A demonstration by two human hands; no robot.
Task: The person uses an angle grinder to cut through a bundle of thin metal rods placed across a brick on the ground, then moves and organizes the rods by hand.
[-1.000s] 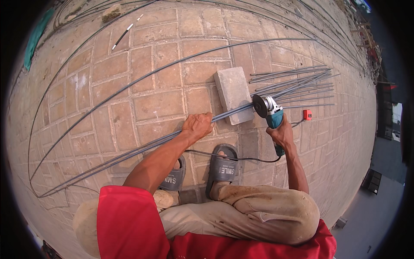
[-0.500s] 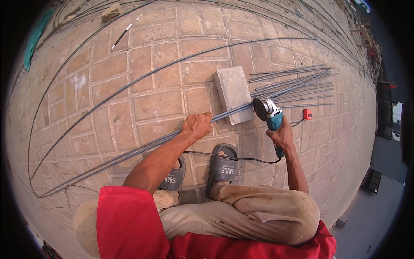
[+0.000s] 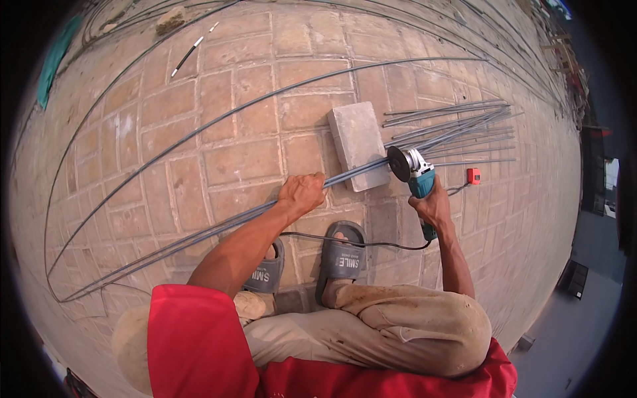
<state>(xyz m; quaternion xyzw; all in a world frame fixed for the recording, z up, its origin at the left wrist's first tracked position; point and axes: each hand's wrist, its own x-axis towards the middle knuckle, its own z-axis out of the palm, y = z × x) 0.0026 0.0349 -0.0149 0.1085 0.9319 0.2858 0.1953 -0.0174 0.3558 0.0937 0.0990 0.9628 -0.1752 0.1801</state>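
My left hand is closed round a bundle of thin grey steel rods that runs from the lower left up to the right. The bundle lies across a grey concrete block. In my right hand is a teal and silver angle grinder, gripped by its body. Its dark disc is at the rods just past the block's right edge; whether it touches them I cannot tell. A black cord trails from the grinder leftward past my sandals.
Several cut rods lie spread right of the block. A red tape measure rests beyond the grinder. One long bent rod arcs over the brick paving, and a black and white pen-like stick lies at the far left.
The grinder has tilted slightly, its head shifting a little to the left and its disc turning to show more face-on. My left hand and the rods hold nearly still.
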